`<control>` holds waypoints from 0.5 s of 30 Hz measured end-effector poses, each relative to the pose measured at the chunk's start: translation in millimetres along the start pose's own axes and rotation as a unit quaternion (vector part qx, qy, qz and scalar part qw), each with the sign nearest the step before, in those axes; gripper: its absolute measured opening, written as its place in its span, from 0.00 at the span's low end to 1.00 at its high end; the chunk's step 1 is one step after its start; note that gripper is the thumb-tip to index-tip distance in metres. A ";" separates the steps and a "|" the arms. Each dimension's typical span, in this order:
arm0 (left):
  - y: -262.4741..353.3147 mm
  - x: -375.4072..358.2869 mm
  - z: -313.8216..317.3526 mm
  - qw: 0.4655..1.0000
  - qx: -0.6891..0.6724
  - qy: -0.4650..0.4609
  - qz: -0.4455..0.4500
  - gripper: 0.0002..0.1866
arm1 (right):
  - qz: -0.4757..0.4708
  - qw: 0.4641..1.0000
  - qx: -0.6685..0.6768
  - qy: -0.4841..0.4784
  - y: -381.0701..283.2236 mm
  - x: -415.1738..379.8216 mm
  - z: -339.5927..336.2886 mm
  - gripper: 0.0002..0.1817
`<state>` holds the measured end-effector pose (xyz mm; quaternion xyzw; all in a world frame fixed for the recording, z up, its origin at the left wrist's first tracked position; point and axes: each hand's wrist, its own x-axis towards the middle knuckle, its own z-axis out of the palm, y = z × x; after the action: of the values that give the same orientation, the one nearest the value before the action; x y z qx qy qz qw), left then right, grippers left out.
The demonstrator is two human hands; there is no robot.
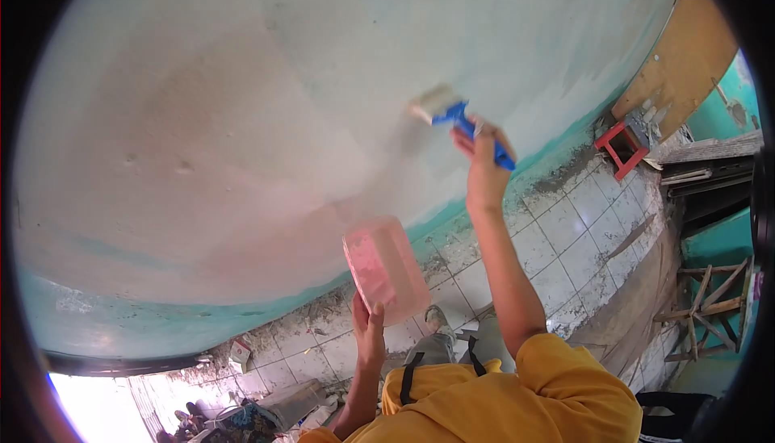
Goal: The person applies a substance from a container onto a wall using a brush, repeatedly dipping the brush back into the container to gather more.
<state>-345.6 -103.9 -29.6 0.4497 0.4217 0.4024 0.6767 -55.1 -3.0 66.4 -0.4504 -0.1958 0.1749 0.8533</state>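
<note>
My right hand (pixel 484 148) is closed around the blue handle of a wide paintbrush (pixel 452 112). The brush's pale bristles are at the wall (pixel 266 112), where whitish and pinkish patches lie over a turquoise coat. Lower down, my left hand (pixel 370 322) grips a pink translucent plastic container (pixel 387 269) by its lower end. The container is tilted close to the wall, with pale pink residue showing inside it.
Dirty white floor tiles (pixel 557 221) with debris run along the wall's foot. A red stool (pixel 622 151) stands at the right near stacked boards (pixel 710 152) and a wooden frame (pixel 706 310). Cluttered items (pixel 250 419) lie at the lower left.
</note>
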 end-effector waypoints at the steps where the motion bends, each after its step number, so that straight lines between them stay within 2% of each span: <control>1: -0.4 -0.6 -0.4 1.000 -0.002 -0.002 0.009 0.44 | 0.001 1.000 -0.002 -0.003 -20.3 0.5 10.1 0.17; 3: 0.0 -2.2 0.5 1.000 -0.004 0.005 0.005 0.44 | -0.033 0.997 0.048 -0.057 -40.6 1.1 20.5 0.19; 5: -3.8 -4.2 -0.4 1.000 -0.003 0.013 0.000 0.44 | -0.024 0.997 0.060 -0.043 -15.8 -4.3 10.6 0.20; 8: -12.3 -5.9 -5.2 1.000 -0.003 0.017 0.007 0.44 | 0.028 0.996 0.088 0.011 75.1 -27.4 -27.0 0.22; 12: -18.9 -5.6 -7.2 1.000 0.003 0.017 0.001 0.44 | 0.128 0.989 0.017 0.075 195.3 -72.5 -93.5 0.21; 14: -19.7 -9.3 -8.7 1.000 0.013 0.020 -0.002 0.44 | 0.161 0.984 -0.005 0.080 238.9 -86.0 -126.6 0.20; 15: -18.9 -7.8 -6.9 1.000 0.017 0.019 -0.005 0.44 | 0.189 0.978 -0.028 0.082 237.1 -86.6 -129.0 0.20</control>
<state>-351.4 -114.4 -47.5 0.4519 0.4433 0.4000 0.6628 -95.3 -8.1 -214.2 -0.5157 -0.0414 0.2905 0.8049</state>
